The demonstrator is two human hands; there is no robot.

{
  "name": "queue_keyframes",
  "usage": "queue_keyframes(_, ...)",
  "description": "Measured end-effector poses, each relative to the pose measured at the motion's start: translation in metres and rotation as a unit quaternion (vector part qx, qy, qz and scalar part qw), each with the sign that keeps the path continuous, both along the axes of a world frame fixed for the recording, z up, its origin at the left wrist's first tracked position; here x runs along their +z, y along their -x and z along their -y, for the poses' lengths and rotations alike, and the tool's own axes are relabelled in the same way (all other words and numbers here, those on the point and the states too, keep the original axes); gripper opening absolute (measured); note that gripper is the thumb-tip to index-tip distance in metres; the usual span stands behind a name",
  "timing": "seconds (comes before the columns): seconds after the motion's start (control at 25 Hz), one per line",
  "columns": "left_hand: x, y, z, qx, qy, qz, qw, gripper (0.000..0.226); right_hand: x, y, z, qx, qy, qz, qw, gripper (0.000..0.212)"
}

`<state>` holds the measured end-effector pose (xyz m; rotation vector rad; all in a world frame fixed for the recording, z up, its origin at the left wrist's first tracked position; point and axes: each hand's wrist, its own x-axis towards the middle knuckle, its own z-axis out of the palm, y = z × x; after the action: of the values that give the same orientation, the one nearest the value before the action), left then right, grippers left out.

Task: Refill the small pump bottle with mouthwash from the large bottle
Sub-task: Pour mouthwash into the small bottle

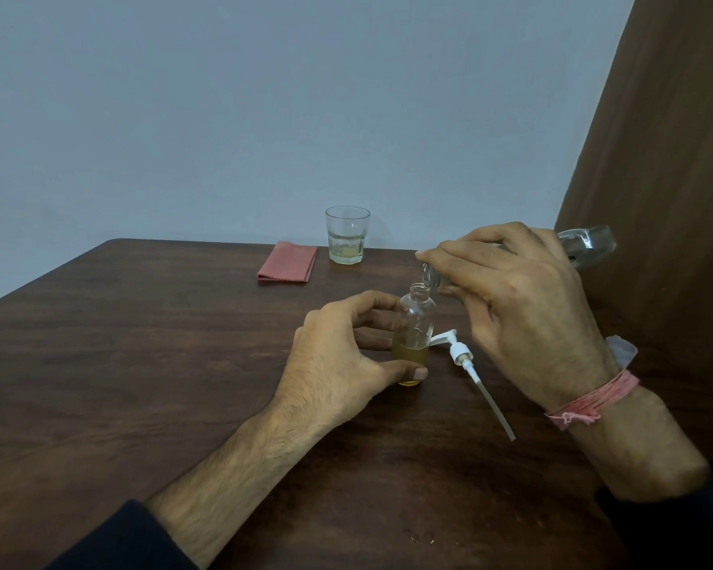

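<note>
Steadied the small pump bottle (415,331) upright near the middle of the table (141,343), toward its right edge, with the left hand (338,364) wrapped loosely round it, thumb at the base and fingers behind the glass. Held amber liquid only in its lower part; neck open. Gripped the large bottle (585,244) in the right hand (523,306), tipped nearly level, its mouth just above and touching or almost touching the small neck; hard to tell which. Looked clear and close to empty at its raised end. Left the pump head (464,355) lying on the table just right of the small bottle, its dip tube running toward the near right edge. Stood a glass (348,236) with a little pale liquid near the far edge, a folded red cloth (287,263) just beside it on the left.

Judged the main risk as spillage: narrow neck, wide pour, so any drift of the right hand would send mouthwash down the outside and onto the wood. Could also tip the small bottle, given the light grip. Might overfill too, since returning the dip tube displaces liquid.
</note>
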<state>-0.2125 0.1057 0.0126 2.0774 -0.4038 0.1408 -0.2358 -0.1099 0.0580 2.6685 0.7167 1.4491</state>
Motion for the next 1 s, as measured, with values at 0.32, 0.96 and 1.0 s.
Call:
queue_keyframes(0.32, -0.0007, -0.0013, 0.0001, -0.002, -0.003, 0.0, 1.0, 0.067, -0.0001, -0.0003, -0.0002, -0.001, 0.005, 0.004, 1.0, 0.054)
queue_keyframes(0.96, -0.0035, -0.0031, -0.0011, -0.007, 0.001, 0.008, 1.0, 0.065, 0.0007, 0.0009, -0.0014, -0.008, 0.007, -0.001, 1.0, 0.055)
queue_keyframes(1.0, -0.0032, -0.0032, -0.0011, -0.007, 0.0, 0.007, 1.0, 0.065, 0.0008, 0.0009, -0.0011, -0.007, 0.006, 0.0, 1.0, 0.055)
